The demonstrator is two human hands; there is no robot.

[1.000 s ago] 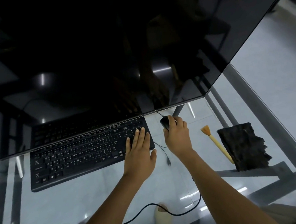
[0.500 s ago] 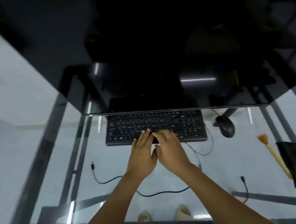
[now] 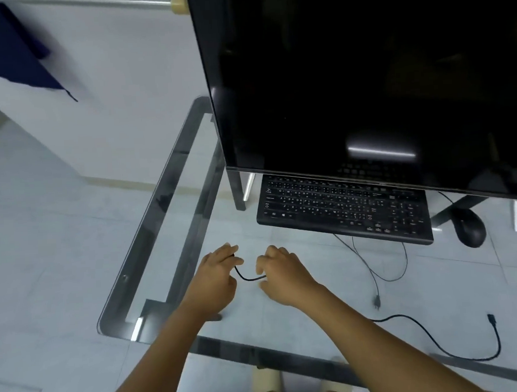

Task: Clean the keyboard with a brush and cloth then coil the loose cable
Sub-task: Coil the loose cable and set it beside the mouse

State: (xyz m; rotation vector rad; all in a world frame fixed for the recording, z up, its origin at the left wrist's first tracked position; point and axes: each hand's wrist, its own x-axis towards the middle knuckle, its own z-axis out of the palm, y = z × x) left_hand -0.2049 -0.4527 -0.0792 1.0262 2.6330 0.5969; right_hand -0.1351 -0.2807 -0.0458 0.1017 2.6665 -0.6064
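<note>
Two hands on one end of the loose black cable (image 3: pixel 251 277), at the near left of the glass desk (image 3: pixel 167 207).

Left hand (image 3: pixel 215 278) pinches the cable's tip; right hand (image 3: pixel 281 273) closes loosely over the strand just beside it (hold partly hidden). Its other plug lies far right, near the edge. Black keyboard (image 3: pixel 343 210) sits under the monitor (image 3: pixel 365 83), mouse (image 3: pixel 469 227) to its right.

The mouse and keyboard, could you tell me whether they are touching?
Apart: the head view shows bare glass between the mouse and the keyboard.
</note>
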